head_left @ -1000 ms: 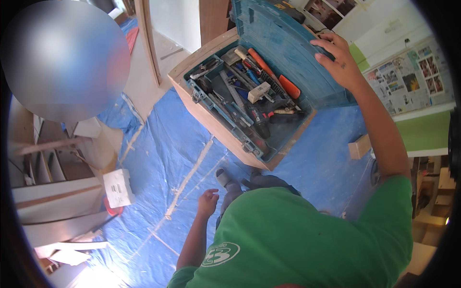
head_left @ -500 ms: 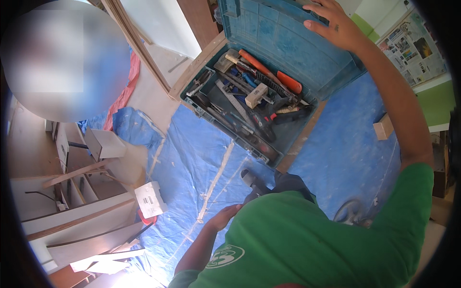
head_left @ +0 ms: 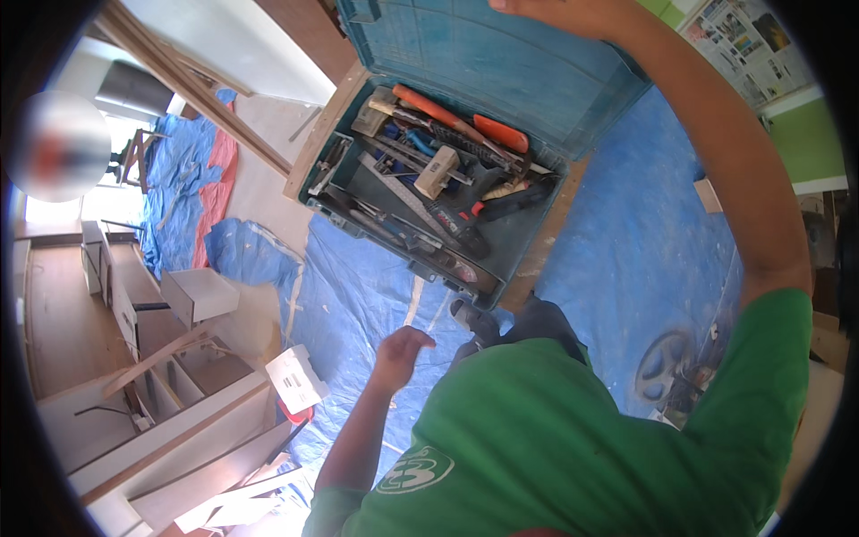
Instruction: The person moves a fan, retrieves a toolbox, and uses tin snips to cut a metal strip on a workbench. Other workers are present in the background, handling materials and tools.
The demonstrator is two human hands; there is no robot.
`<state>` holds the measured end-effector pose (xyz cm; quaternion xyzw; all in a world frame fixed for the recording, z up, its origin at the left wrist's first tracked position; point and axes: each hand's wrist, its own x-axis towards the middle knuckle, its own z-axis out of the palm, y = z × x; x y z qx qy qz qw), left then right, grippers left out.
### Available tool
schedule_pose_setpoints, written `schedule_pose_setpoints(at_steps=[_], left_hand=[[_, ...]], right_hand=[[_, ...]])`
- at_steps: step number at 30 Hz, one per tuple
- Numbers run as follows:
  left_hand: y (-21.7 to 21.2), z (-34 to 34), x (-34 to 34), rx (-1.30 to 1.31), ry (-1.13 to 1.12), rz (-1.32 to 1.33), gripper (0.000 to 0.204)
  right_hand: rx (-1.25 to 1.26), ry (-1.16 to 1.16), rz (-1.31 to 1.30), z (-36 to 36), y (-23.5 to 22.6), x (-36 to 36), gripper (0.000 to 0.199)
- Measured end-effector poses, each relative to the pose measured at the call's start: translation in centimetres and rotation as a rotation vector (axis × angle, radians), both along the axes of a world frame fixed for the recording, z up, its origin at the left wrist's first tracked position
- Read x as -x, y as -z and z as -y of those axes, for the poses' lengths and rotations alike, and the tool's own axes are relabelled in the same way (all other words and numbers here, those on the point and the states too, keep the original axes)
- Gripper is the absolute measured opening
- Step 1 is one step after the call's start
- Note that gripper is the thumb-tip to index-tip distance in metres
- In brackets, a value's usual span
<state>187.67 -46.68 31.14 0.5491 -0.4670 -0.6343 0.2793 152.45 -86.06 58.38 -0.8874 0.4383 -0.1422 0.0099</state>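
A teal toolbox [head_left: 501, 285] stands with its hinged lid [head_left: 501, 67] raised. In it lie a cordless drill [head_left: 461, 228], a wooden mallet head [head_left: 438, 172], an orange-handled tool [head_left: 425, 105], a handsaw with an orange grip [head_left: 501, 133] and several other hand tools. My right hand [head_left: 564, 12] is at the lid's upper edge, its fingers hooked on it; the top of the picture cuts off part of the hand. In front of the box, my left hand [head_left: 399, 358] hangs in the air, holding nothing, its fingers loosely bent and apart.
Blue tarpaulin [head_left: 617, 233] covers the floor. A white box [head_left: 297, 379] and dismantled cabinet panels [head_left: 179, 430] lie to the left. A wheel [head_left: 662, 365] is at the right beside me, near a wood block [head_left: 707, 195]. A blurred person [head_left: 58, 148] is at far left.
My left hand has come away from my body toward the toolbox. The view has shifted, leaving my right hand at the top edge. The lid stays raised.
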Motion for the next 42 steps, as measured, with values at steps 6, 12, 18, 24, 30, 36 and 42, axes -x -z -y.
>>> schedule_pose_setpoints(at_steps=[6,12,18,24,30,36,42], left_hand=[[1.7,-4.2,2.5,-0.473,0.159,-0.283,0.048],[-0.5,-2.7,1.3,-0.562,0.208,-0.494,0.064],[-1.6,-2.0,1.4,-0.516,0.214,-0.427,0.06],[-1.8,1.9,3.6,-0.185,0.252,0.015,0.033],[-0.7,15.8,12.7,0.702,0.263,0.532,0.012],[2.4,23.4,21.3,0.363,0.105,0.935,0.033],[2.9,24.8,22.7,0.402,0.023,0.952,0.033]], right_hand=[[0.096,0.003,0.006,1.5,1.0,0.6,0.077],[0.059,0.01,0.042,1.7,1.1,0.9,0.075],[0.07,0.047,0.04,1.4,1.0,0.3,0.074],[0.12,-0.033,0.011,2.1,1.2,0.7,0.073],[0.155,0.018,0.026,4.0,1.4,1.8,0.082],[0.067,0.033,0.028,4.6,1.3,3.9,0.086],[-0.045,0.028,-0.028,6.4,1.2,3.7,0.079]])
